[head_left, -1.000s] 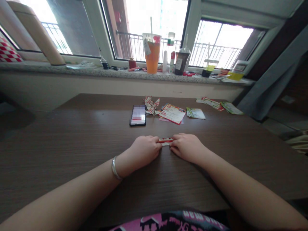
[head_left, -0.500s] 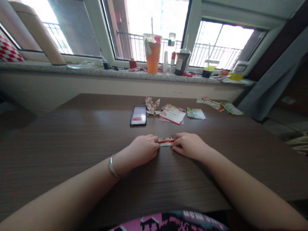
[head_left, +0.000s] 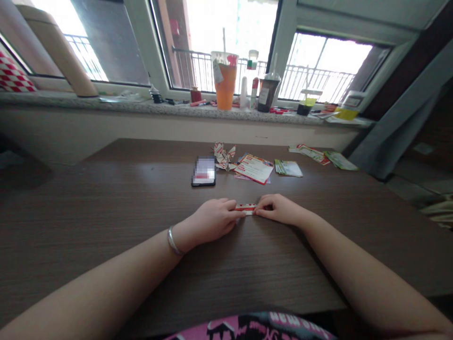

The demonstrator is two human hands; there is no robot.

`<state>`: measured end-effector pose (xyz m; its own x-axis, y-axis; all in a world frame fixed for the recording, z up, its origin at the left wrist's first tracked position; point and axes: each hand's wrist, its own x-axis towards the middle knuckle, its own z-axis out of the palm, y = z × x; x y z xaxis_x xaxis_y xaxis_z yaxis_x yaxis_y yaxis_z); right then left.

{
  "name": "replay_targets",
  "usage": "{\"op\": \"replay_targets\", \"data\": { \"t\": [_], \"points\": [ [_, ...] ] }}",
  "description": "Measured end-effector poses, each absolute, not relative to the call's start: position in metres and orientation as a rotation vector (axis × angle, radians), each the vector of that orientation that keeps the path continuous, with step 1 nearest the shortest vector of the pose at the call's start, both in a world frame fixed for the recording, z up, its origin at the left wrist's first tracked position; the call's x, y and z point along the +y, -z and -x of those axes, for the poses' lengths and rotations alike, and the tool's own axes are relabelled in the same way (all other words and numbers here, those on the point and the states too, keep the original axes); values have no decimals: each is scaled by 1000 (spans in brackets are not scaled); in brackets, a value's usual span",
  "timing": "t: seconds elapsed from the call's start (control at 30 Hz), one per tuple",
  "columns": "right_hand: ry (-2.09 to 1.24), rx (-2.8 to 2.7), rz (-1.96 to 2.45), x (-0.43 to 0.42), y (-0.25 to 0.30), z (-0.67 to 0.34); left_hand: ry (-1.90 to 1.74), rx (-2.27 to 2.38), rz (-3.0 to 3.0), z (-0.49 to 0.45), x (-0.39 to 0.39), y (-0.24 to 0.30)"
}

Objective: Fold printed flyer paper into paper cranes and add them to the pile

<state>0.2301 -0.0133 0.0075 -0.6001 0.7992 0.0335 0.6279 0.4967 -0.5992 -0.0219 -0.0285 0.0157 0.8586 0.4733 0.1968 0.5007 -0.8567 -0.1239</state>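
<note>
A narrow folded paper strip (head_left: pixel 247 207), red and white, lies flat on the brown table (head_left: pixel 141 236) between my two hands. My left hand (head_left: pixel 216 218) is at its left end, one finger stretched along the strip's near edge, the others bent against the paper. At the right end, my right hand (head_left: pixel 278 208) pinches the strip between thumb and fingers. My fingers hide both ends of the paper. Beyond my left hand lies a phone (head_left: pixel 204 171), its screen lit and blurred out.
Behind the phone stands a folded paper shape (head_left: pixel 224 156) with red stripes. Printed cards (head_left: pixel 254 168), a smaller card stack (head_left: pixel 288 167) and paper strips (head_left: pixel 313 153) lie to its right. On the sill are an orange drink cup (head_left: pixel 225 82) and a dark drink cup (head_left: pixel 268 93).
My left hand has slid slightly right, and one finger now reaches along the strip's near edge. My right hand's fingers have drawn closer together at the right end.
</note>
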Motion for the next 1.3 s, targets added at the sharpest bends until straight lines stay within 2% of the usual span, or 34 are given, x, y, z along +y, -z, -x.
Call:
{"op": "replay_targets", "data": {
  "t": [0.27,0.5,0.77,0.97,1.3],
  "points": [
    [-466,-2483,1352,-22,-7,-221,223,-817,2886,19,-29,-16],
    [-175,-2505,1237,-27,-6,-215,303,-796,2871,18,-27,-13],
    [-213,-2546,1116,-30,-9,-215,530,-715,2897,16,-27,-10],
    [-236,-2539,1144,-30,-9,-216,561,-706,2970,16,-23,-7],
    [-62,-2617,1101,-32,-15,-214,503,-757,2991,13,-29,-17]
  ]
}}
